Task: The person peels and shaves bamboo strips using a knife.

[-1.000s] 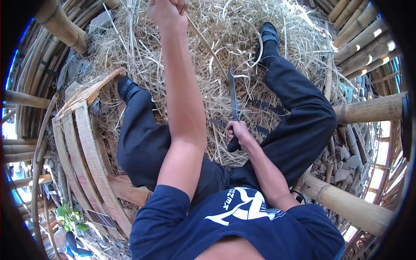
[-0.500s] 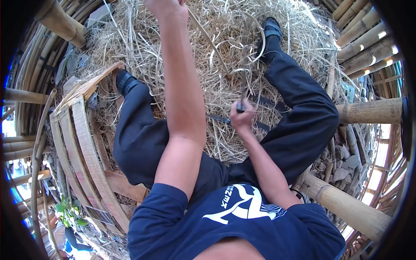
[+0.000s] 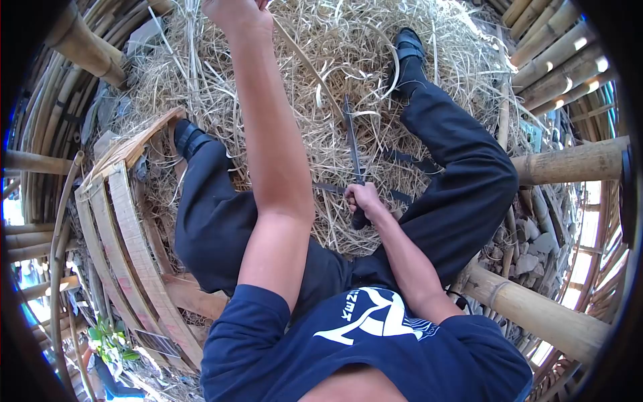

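Observation:
My left hand (image 3: pixel 238 15) is at the top edge of the view, arm stretched out, fingers closed round the upper end of a thin bamboo strip (image 3: pixel 305 60). From there the strip slants down and right over the shavings. My right hand (image 3: pixel 362 197) is wrapped round the dark handle of a long knife (image 3: pixel 352 144) between my legs. The blade points away from me, its tip close to the strip's lower end; whether they touch I cannot tell. Pale curled shavings (image 3: pixel 295 134) lie under both. The top of my left hand is cut off by the frame.
A slatted wooden crate (image 3: pixel 134 234) stands on the left. Thick bamboo poles (image 3: pixel 536 315) cross on the right, with broken stones (image 3: pixel 529 251) between them. Bamboo walls curve round both sides. A green plant (image 3: pixel 112 343) and part of a person (image 3: pixel 110 382) show at the lower left.
The knife swung outward and up half a second ago, and is now back low between my legs. My left hand has shifted slightly left in view, still gripping the strip.

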`<state>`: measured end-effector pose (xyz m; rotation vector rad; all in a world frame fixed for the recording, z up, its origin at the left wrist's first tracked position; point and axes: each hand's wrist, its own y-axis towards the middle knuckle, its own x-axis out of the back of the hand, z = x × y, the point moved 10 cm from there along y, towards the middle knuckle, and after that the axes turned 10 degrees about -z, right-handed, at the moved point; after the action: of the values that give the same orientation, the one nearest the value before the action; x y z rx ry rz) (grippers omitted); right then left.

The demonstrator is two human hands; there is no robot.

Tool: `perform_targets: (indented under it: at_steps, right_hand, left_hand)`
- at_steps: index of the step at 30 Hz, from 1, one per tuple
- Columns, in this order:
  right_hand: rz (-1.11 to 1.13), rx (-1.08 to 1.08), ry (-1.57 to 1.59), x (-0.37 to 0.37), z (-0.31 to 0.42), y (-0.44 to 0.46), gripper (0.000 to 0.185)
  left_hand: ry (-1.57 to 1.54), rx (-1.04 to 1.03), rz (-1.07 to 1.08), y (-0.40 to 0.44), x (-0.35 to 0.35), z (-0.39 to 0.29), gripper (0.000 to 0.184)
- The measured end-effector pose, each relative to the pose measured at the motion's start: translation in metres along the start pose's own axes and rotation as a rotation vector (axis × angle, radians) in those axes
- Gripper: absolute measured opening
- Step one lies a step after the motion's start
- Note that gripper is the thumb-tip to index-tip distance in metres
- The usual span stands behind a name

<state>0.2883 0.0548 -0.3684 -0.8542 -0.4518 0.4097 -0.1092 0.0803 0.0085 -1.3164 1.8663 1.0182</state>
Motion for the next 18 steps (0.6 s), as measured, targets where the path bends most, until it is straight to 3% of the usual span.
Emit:
perform_targets:
  at_steps: [1, 3, 5, 9, 14, 17, 18]
  right_hand:
    - [-0.172, 0.131, -0.209, 0.016, 0.009, 0.001, 0.015]
    - [-0.374, 0.383, -0.33, 0.028, 0.031, -0.004, 0.017]
    - [-0.471, 0.695, -0.249, 0.033, 0.084, -0.038, 0.017]
    - [-0.287, 0.969, -0.004, 0.028, 0.167, -0.086, 0.015]
    - [-0.271, 1.043, 0.111, 0.025, 0.197, -0.129, 0.017]
    - [-0.368, 1.028, -0.144, 0.02, 0.131, -0.08, 0.023]
    - [-0.436, 0.697, -0.415, 0.022, 0.065, -0.022, 0.027]
  left_hand:
    - [0.001, -0.008, -0.005, 0.001, 0.002, -0.002, 0.045]
    - [0.028, 0.008, -0.063, -0.001, 0.007, 0.001, 0.046]
    - [0.019, 0.066, -0.123, -0.001, 0.013, 0.006, 0.047]
    - [0.017, 0.072, -0.123, 0.001, 0.017, 0.01, 0.047]
    - [0.012, 0.033, -0.061, -0.005, 0.007, 0.005, 0.044]
    - [0.033, 0.018, -0.072, -0.003, 0.009, 0.002, 0.043]
    - [0.014, -0.001, -0.055, 0.002, 0.011, 0.005, 0.042]
